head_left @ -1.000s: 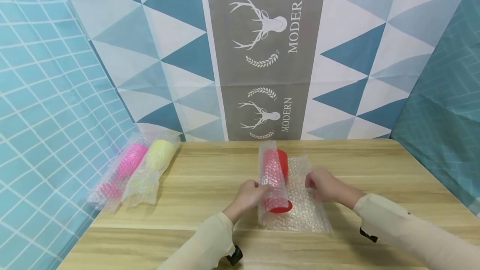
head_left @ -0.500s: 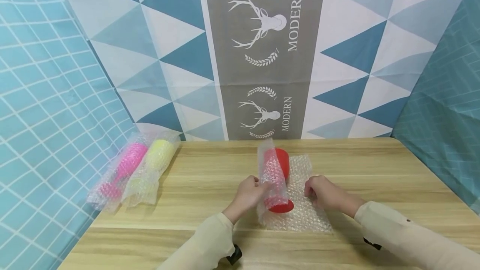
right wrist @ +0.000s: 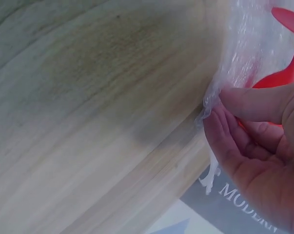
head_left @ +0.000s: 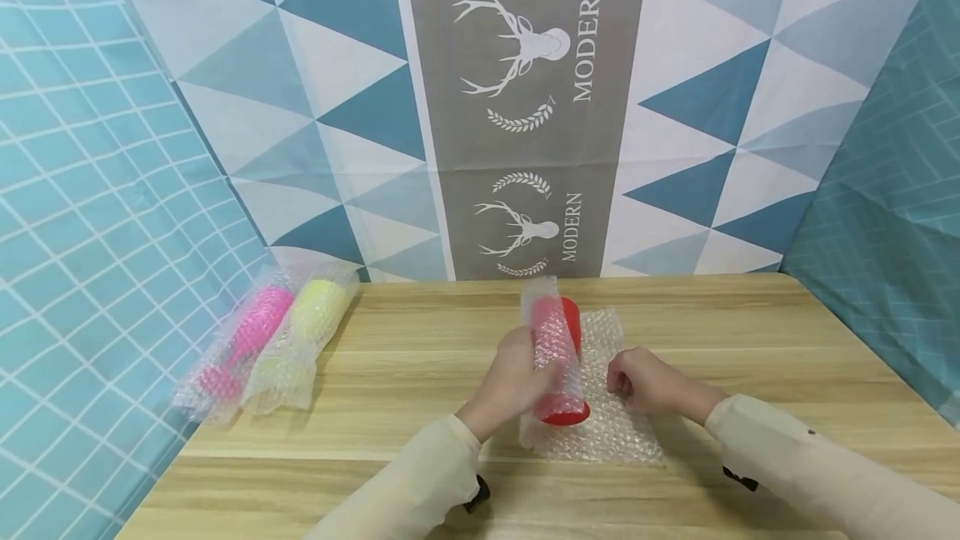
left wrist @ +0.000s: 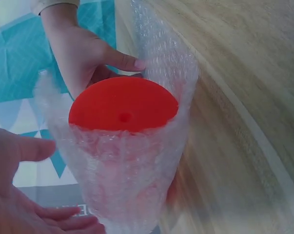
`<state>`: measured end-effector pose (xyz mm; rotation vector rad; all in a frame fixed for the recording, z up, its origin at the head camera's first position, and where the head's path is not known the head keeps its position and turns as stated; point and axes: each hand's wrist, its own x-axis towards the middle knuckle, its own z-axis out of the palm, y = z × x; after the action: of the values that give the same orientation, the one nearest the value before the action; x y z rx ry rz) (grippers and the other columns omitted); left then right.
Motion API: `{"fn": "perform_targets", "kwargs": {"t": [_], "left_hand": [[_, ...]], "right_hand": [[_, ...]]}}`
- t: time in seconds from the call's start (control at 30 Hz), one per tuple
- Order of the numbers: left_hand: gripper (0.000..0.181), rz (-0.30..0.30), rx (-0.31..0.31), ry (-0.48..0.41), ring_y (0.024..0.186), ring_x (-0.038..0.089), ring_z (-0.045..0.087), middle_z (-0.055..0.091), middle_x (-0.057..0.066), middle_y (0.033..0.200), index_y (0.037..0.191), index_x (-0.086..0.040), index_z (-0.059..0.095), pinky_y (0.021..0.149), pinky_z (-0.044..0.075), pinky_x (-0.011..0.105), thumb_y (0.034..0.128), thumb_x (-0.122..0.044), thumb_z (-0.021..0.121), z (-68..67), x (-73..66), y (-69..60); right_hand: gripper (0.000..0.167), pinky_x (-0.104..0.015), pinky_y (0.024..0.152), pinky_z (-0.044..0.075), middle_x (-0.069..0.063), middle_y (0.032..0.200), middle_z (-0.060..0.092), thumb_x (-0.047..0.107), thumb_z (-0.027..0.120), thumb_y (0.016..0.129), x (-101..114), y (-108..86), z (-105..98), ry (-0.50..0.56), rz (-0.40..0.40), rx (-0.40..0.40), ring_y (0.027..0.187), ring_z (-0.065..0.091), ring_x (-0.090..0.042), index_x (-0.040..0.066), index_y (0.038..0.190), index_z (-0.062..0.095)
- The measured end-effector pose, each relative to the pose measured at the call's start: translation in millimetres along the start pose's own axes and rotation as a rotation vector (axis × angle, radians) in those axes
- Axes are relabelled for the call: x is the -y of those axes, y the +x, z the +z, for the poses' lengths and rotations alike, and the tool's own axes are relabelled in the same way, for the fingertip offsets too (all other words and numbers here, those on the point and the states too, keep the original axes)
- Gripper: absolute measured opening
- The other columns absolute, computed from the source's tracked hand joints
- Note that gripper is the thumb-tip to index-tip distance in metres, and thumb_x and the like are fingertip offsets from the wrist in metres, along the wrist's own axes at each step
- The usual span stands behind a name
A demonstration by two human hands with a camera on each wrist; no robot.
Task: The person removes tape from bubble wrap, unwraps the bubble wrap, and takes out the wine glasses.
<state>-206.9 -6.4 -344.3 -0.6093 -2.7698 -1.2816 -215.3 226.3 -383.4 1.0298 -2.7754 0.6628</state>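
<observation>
A red goblet (head_left: 572, 319) lies on its side on a sheet of bubble wrap (head_left: 611, 432), one flap folded over its left part. In the left wrist view its round red foot (left wrist: 120, 105) sticks out of the wrap. My left hand (head_left: 517, 377) lies along the goblet's covered left side, thumb apart and fingers fairly straight in the left wrist view (left wrist: 20, 185). My right hand (right wrist: 264, 141) pinches the sheet's right edge between thumb and fingers. Through the wrap, the goblet's bowl is only partly visible.
At the table's left lie two more bubble-wrapped things, one pink (head_left: 251, 327) and one yellow (head_left: 315, 315). The wooden table (head_left: 420, 323) runs back to a patterned cloth (head_left: 525, 107); a blue gridded cloth (head_left: 90, 232) hangs at the left.
My left hand has gone from pinching the folded flap to lying flatter along the goblet, farther forward. The flap now sits closer over the goblet. My right hand stays at the sheet's right edge.
</observation>
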Motion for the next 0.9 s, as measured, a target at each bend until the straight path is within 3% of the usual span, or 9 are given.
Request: {"fn": "perform_targets", "kwargs": {"t": [0.13,0.2,0.33,0.4,0.5,0.7,0.9], "left_hand": [[0.056,0.087,0.043,0.095,0.111,0.022,0.054,0.057,0.014,0.122,0.134,0.004,0.045,0.097,0.052,0.039,0.0871,-0.021,0.064,-1.5,-4.6,1.3],[0.056,0.13,0.08,0.167,0.11,0.021,0.053,0.057,0.011,0.122,0.134,0.0,0.045,0.094,0.054,0.036,0.0877,-0.024,0.065,-2.4,-6.4,2.5],[0.057,0.195,0.17,0.308,0.12,0.02,0.051,0.055,0.006,0.131,0.136,-0.006,0.045,0.1,0.051,0.034,0.0884,-0.028,0.066,-4.7,-9.2,6.1],[0.057,0.214,0.206,0.362,0.128,0.02,0.048,0.051,0.006,0.139,0.137,-0.006,0.044,0.108,0.046,0.035,0.089,-0.028,0.066,-6.7,-10.0,8.1],[0.055,0.23,0.238,0.401,0.128,0.021,0.047,0.051,0.008,0.138,0.135,-0.005,0.046,0.107,0.047,0.034,0.0893,-0.028,0.065,-12.8,-10.8,10.3],[0.051,0.247,0.244,0.459,0.12,0.023,0.052,0.057,0.011,0.131,0.131,-0.001,0.05,0.097,0.052,0.033,0.0885,-0.025,0.065,-32.6,-9.7,13.2],[0.045,0.284,0.274,0.539,0.123,0.028,0.054,0.061,0.015,0.126,0.124,0.003,0.056,0.106,0.047,0.039,0.0878,-0.022,0.065,-52.1,0.2,14.8]], "right_hand": [[0.024,-0.015,0.054,0.048,-0.001,0.067,0.064,-0.015,0.066,0.059,-3.0,0.6,-1.4,0.028,-0.001,0.027,0.063,0.052,0.0,0.004,0.072,0.066],[0.024,-0.015,0.054,0.048,-0.001,0.066,0.064,-0.016,0.066,0.06,-3.7,1.7,-1.7,0.034,0.0,0.041,0.063,0.052,0.001,0.005,0.072,0.067],[0.026,-0.014,0.054,0.048,-0.001,0.064,0.063,-0.017,0.064,0.056,-4.2,3.8,-1.5,0.045,-0.006,0.051,0.061,0.052,0.001,0.004,0.071,0.066],[0.027,-0.014,0.053,0.048,-0.002,0.063,0.063,-0.018,0.063,0.055,-4.8,4.9,-0.6,0.045,-0.013,0.048,0.061,0.052,0.001,0.004,0.07,0.066],[0.029,-0.014,0.053,0.047,-0.001,0.062,0.063,-0.018,0.063,0.053,-5.4,6.1,0.4,0.047,-0.008,0.052,0.06,0.052,0.001,0.005,0.07,0.066],[0.029,-0.014,0.052,0.045,-0.001,0.061,0.061,-0.019,0.066,0.053,-3.2,6.2,0.3,0.052,0.026,0.069,0.059,0.048,0.002,0.005,0.069,0.065],[0.029,-0.014,0.052,0.045,-0.001,0.061,0.061,-0.018,0.067,0.054,-5.0,6.2,-5.0,0.055,0.003,0.086,0.059,0.05,0.001,0.007,0.069,0.063]]}}
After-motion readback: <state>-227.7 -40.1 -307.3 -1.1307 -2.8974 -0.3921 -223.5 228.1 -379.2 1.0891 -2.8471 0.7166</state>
